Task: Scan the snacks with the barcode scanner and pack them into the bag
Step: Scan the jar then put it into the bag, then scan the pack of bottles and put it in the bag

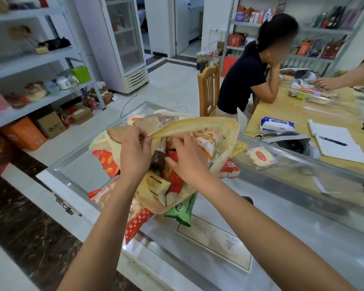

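Atop the glass counter (282, 217) — bag (198, 122) being held open

This yellow plastic bag is lying stuffed with snacks (208, 141). Its rim is being pinched by the left hand (135, 152); just right of that pinch, the right hand (187, 158) is pressing spread fingers on them — gripping nothing.

My right hand (187, 158) reached into the bag (219, 124), and its fingertips were lost among the snacks (208, 139); whether they gripped one I could not tell. My left hand (135, 152) covered part of the rim it pinched. The bag's cloudy film veiled the packets inside, and their print was too small to read. A green packet (183, 208) and a red dotted packet (137, 223) lay partly under the bag. The seated person (244, 80) had a blurred face. A forearm (349, 78) was cut off at the right edge. I could not make out the grey object (290, 141).
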